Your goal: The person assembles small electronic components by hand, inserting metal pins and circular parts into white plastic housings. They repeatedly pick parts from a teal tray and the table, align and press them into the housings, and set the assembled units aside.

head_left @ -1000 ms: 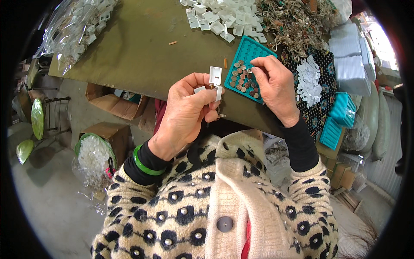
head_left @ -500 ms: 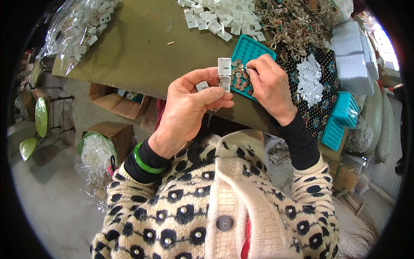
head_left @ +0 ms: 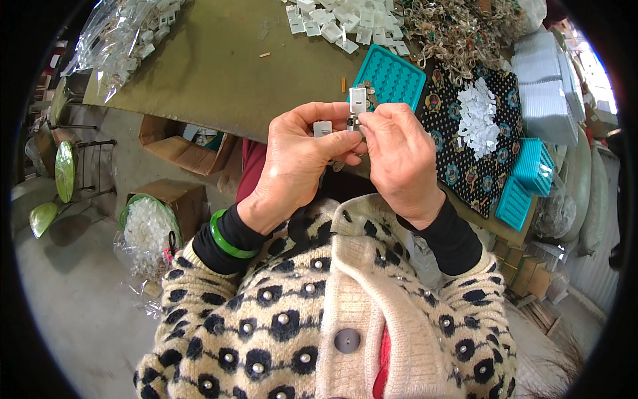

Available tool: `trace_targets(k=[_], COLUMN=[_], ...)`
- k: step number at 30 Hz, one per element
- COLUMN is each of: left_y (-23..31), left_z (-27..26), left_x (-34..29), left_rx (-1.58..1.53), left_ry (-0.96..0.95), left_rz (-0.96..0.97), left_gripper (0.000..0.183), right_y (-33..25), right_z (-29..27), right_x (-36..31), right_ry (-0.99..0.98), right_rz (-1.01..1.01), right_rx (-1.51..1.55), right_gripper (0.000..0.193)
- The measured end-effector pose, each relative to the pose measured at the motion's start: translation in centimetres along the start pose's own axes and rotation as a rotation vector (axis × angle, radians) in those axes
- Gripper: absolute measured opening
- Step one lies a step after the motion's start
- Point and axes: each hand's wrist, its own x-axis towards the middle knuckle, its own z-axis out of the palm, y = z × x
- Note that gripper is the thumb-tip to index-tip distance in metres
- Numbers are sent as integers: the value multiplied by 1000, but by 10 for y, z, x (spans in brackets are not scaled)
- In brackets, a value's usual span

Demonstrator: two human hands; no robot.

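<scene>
My left hand (head_left: 292,149) grips a small white plastic case (head_left: 358,100), its hinged lid standing up away from me. A second white plastic piece (head_left: 322,128) is tucked between the fingers of the same hand. My right hand (head_left: 404,159) pinches at the lower half of the case, thumb and forefinger together. A dark, shiny bit shows there, but the fingertips hide what they hold. Just beyond both hands lies a teal tray (head_left: 397,74) with rows of dimples; small round metallic discs (head_left: 370,92) on it are partly hidden by the case and fingers.
White plastic cases (head_left: 345,23) are heaped at the table's far side, beside a tangle of wired parts (head_left: 458,30). White flat pieces (head_left: 477,120) lie on a dark patterned cloth (head_left: 448,143). Stacked teal trays (head_left: 531,166) stand right; a clear bag (head_left: 123,43) sits far left.
My right hand has left the tray and come to the case in my left hand. The case has shifted slightly right, and the tray appears turned a little.
</scene>
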Motion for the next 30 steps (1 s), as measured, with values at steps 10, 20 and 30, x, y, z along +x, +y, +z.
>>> trace_targets(k=[10,20,30], left_y=[-2,0,3], left_z=[0,-7,-19], left_x=[-4,-6,-2], left_rx=[3,-13,-46], left_ry=[-24,-40,-52], left_rz=[-21,-26,-70], left_gripper=[31,31,22], right_y=[1,-8,11], right_z=[-6,2,-2], right_x=[1,1,14], right_ry=[-48,55,-61], right_rz=[28,137,258], right_rx=[-18,208,371], right_gripper=[21,17,11])
